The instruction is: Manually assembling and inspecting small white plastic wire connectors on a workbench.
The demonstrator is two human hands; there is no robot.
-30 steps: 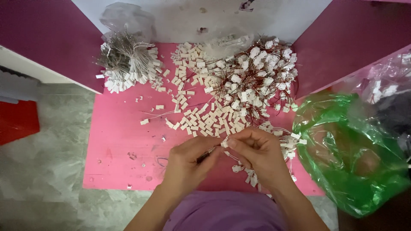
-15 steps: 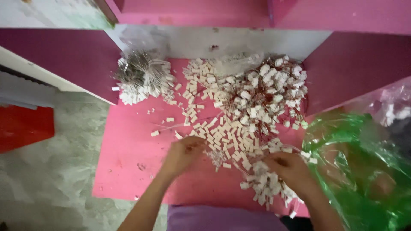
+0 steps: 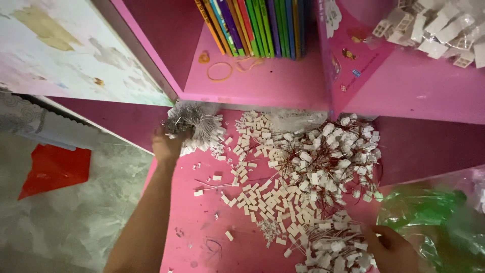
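- The left hand (image 3: 166, 144) is stretched far out, up to the wire bunch (image 3: 194, 124) at the back left of the pink table (image 3: 202, 212).
- The left arm is long and almost straight. It runs from the bottom of the view up to the bunch.
- The left fingers curl into the edge of the bunch and touch it. I cannot tell if they pinch any wires.
- The right hand (image 3: 391, 247) is low on the right side, close to the body.
- It rests at the edge of a small pile of wired plugs (image 3: 333, 247), right beside a green bag (image 3: 429, 222). Its fingers bend down, but I cannot tell if they hold a plug.
- The two hands are well apart.
- Between them lie lots of loose white plugs (image 3: 262, 197), spread on the table.
- A big heap of plugs with red wires (image 3: 328, 156) sits at the back right.
- Books (image 3: 257, 25) stand on the pink shelf above.
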